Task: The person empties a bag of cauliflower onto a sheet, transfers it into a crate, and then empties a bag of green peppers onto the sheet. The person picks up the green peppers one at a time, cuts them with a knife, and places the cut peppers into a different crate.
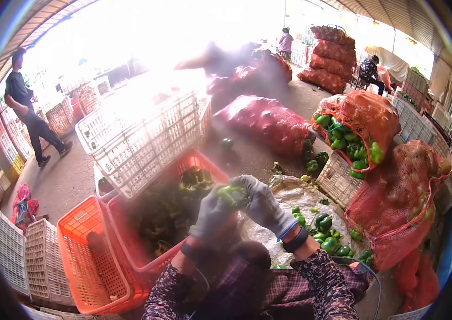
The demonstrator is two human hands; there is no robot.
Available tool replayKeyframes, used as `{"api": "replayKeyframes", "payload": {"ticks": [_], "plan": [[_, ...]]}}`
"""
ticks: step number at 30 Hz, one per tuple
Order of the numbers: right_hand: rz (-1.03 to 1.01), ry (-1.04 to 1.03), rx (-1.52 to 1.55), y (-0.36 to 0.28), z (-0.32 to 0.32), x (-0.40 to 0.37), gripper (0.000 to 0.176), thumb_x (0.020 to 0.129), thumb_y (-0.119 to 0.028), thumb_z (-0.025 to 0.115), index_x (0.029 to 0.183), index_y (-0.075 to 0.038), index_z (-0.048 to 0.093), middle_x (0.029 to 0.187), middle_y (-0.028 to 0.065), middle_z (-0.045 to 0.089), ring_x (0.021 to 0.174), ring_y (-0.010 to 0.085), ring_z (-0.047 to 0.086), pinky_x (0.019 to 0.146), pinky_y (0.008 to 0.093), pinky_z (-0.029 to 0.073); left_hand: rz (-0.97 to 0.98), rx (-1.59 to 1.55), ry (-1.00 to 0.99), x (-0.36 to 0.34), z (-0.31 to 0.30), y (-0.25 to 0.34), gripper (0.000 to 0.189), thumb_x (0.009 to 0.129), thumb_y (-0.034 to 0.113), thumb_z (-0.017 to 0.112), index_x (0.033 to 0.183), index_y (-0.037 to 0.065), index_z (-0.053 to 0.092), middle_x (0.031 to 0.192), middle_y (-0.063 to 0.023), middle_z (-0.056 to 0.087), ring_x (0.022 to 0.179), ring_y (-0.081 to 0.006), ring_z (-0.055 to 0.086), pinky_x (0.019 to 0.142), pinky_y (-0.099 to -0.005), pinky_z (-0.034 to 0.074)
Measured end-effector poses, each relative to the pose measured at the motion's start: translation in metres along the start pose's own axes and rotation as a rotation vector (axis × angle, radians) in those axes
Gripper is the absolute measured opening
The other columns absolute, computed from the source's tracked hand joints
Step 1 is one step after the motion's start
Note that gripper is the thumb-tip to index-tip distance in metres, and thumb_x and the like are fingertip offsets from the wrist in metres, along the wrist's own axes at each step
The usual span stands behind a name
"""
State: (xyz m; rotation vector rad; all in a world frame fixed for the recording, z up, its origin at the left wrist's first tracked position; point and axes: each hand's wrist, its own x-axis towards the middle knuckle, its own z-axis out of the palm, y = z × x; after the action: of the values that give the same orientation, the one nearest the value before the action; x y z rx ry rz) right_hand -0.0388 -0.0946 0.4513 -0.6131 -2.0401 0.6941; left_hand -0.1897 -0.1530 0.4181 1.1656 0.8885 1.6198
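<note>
Both of my hands wear grey gloves and meet in front of me around a light green pepper (231,195). My left hand (211,213) closes on its left side, and my right hand (262,200) wraps its upper right side. Under and left of my hands is a red crate (124,229) holding dark green pieces, blurred by haze. To the right, whole green peppers (330,245) lie on a whitish sack (258,230) on the floor.
An orange crate (84,256) stands at left, near stacked white crates (151,138). An open net sack of peppers (367,114) leans at right above a red net sack (397,202). A person (23,101) walks at far left; two others are in the back.
</note>
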Motion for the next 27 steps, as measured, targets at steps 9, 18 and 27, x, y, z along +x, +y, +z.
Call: {"api": "replayKeyframes", "payload": {"ticks": [9, 18, 27], "plan": [[0.067, 0.109, 0.297, 0.006, 0.052, -0.005, 0.025, 0.102, -0.02, 0.057, 0.119, -0.002, 0.062, 0.091, 0.0057, 0.065, 0.079, 0.0091, 0.061, 0.073, 0.0294, 0.053, -0.012, 0.185, 0.065, -0.002, -0.011, -0.006, 0.02, 0.087, 0.011, 0.066, 0.105, 0.002, 0.065, 0.103, -0.006, 0.069, 0.102, -0.0271, 0.066, 0.088, -0.0422, 0.055], [0.582, 0.299, 0.791, 0.044, 0.069, 0.028, 0.03, 0.101, -0.013, 0.054, 0.129, -0.005, 0.061, 0.097, -0.0012, 0.066, 0.072, 0.0056, 0.06, 0.059, 0.025, 0.056, 0.149, 0.424, 0.355, 0.039, -0.073, -0.026, 0.042, 0.108, 0.03, 0.051, 0.139, 0.001, 0.055, 0.125, -0.0094, 0.065, 0.107, -0.0186, 0.065, 0.094, -0.0332, 0.053], [0.092, -0.094, -0.198, 0.014, 0.059, 0.033, 0.047, 0.09, -0.021, 0.075, 0.132, -0.005, 0.059, 0.121, 0.0198, 0.066, 0.104, 0.032, 0.07, 0.086, 0.0373, 0.058, 0.056, -0.134, 0.219, 0.032, -0.064, -0.027, 0.03, 0.107, 0.018, 0.055, 0.129, -0.001, 0.059, 0.107, -0.0031, 0.068, 0.099, -0.0072, 0.062, 0.084, -0.0234, 0.053]]}}
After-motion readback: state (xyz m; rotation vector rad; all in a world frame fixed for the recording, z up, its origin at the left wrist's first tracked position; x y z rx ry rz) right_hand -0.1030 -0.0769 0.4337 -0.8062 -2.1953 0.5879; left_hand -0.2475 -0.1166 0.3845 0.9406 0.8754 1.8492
